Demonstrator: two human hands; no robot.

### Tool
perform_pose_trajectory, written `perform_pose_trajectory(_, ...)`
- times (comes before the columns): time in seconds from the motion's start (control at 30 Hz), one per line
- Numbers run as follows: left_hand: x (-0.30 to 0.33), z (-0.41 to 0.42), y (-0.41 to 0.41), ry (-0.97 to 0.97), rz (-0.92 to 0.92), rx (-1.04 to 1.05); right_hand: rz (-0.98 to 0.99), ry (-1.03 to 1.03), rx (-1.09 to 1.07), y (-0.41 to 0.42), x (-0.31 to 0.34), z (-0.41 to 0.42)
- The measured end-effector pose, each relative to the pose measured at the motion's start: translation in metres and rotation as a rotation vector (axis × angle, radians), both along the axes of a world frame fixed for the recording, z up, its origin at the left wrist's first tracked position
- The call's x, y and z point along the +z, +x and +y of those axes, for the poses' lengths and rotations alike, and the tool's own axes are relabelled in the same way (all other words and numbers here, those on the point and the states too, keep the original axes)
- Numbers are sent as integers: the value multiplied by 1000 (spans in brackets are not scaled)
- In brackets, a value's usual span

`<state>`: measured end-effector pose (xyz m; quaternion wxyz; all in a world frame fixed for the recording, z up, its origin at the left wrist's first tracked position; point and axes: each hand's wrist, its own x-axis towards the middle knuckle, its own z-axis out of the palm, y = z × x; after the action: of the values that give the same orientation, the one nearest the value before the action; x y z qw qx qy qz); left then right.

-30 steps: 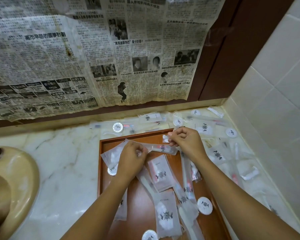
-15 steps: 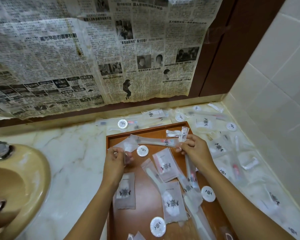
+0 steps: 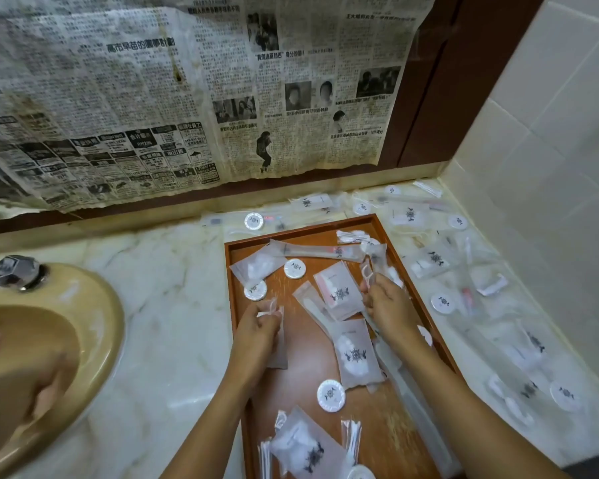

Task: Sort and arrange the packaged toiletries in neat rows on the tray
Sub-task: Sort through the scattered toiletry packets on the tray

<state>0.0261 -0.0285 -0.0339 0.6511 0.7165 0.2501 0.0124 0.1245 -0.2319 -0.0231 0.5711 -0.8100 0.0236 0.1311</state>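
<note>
Since half a second ago my hands have parted. My left hand (image 3: 256, 331) pinches a small packet (image 3: 269, 308) over the tray (image 3: 440, 335); my right hand (image 3: 388, 305) pinches another (image 3: 367, 274), with sachets scattered around.

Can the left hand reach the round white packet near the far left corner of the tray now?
Probably yes. The left hand pinches a small packet, but the round white packet lies uncovered just beyond its fingers on the tray.
</note>
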Motion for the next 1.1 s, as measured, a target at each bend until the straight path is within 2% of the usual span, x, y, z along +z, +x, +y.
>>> perform_pose_trajectory(0.17, -2, -5, -28, 108, 44, -62, -70, 12, 15, -39, 5, -1)
perform_pose_trajectory(0.4, -6, -4, -62, 329, 83, -243, -5, -13, 3, -94, -3, -10)
perform_pose_trajectory(0.5, -6, -4, -73, 373, 96, -255, -36, -77, -6, -115, -3, -7)
perform_pose_trajectory(0.6, -6, -1, -84, 413, 118, -244, 11, -88, 59, -136, -4, 1)
perform_pose_trajectory(0.7, -4, -2, -93, 381, 119, -229, 52, -235, 213, -154, -13, 7)
perform_pose_trajectory(0.83, -1, -1, -103, 407, 125, -209, -33, -586, 375, -167, -20, 12)
perform_pose_trajectory(0.9, -1, 0, -107, 424, 140, -201, -63, -692, 428, -171, -20, 15)
perform_pose_trajectory(1.0, -3, 1, -111, 435, 164, -211, -86, -768, 455, -175, -21, 18)
perform_pose_trajectory(1.1, -2, 0, -115, 446, 169, -227, -78, -746, 409, -175, -20, 17)
